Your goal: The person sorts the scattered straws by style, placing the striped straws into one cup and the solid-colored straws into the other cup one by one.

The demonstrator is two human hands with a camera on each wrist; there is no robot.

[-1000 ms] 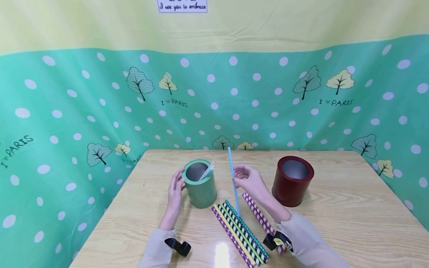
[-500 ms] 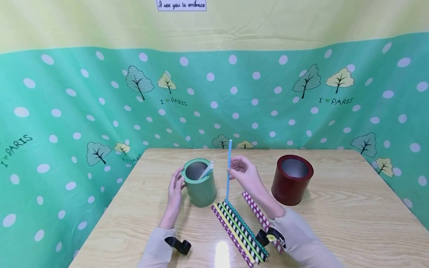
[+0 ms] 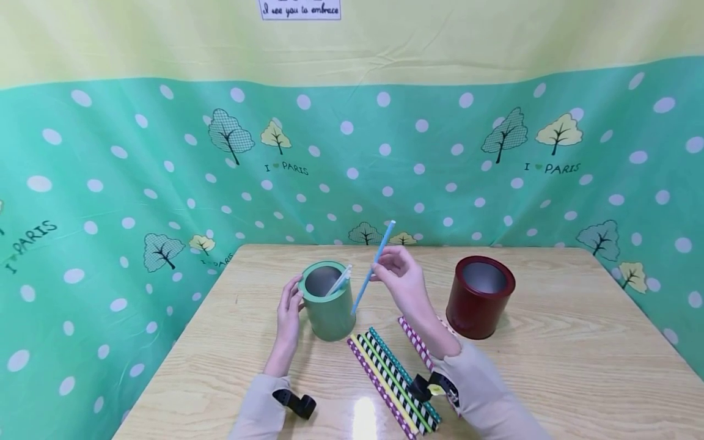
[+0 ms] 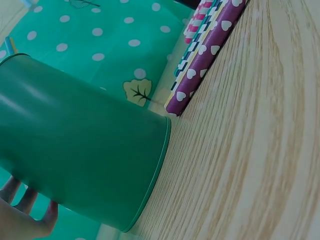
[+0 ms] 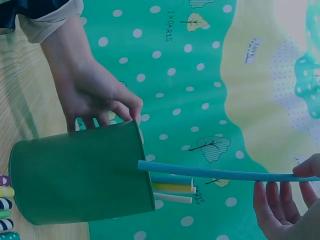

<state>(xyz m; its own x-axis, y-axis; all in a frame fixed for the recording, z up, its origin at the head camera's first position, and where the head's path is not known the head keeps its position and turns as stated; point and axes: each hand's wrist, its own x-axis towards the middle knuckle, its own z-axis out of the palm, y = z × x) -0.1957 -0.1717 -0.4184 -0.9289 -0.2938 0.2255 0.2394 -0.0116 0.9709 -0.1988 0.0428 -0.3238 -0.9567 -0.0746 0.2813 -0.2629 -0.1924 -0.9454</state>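
Observation:
My left hand [image 3: 287, 311] holds the left side of a green can [image 3: 330, 318], its fingers against the wall and up at the rim. In the left wrist view, fingertips [image 4: 49, 215] touch the can's wall. A few straws [image 3: 340, 280] lean inside the can; in the right wrist view a yellow one [image 5: 172, 188] pokes out. My right hand [image 3: 404, 281] pinches a light blue paper straw [image 3: 365, 285] near its upper part. The straw tilts, with its lower end overlapping the can's right side in the head view and its rim in the right wrist view.
Several patterned straws [image 3: 390, 385] lie side by side on the wooden table [image 3: 220, 366], in front of the can. Pink-and-white striped straws [image 3: 412, 336] lie partly under my right forearm. A dark red can [image 3: 475, 311] stands at the right. A polka-dot curtain [image 3: 308, 208] hangs behind.
My right hand has moved up and left with the blue straw. The straw's lower end has swung left from above the lying straws to the green can. My left hand stays put.

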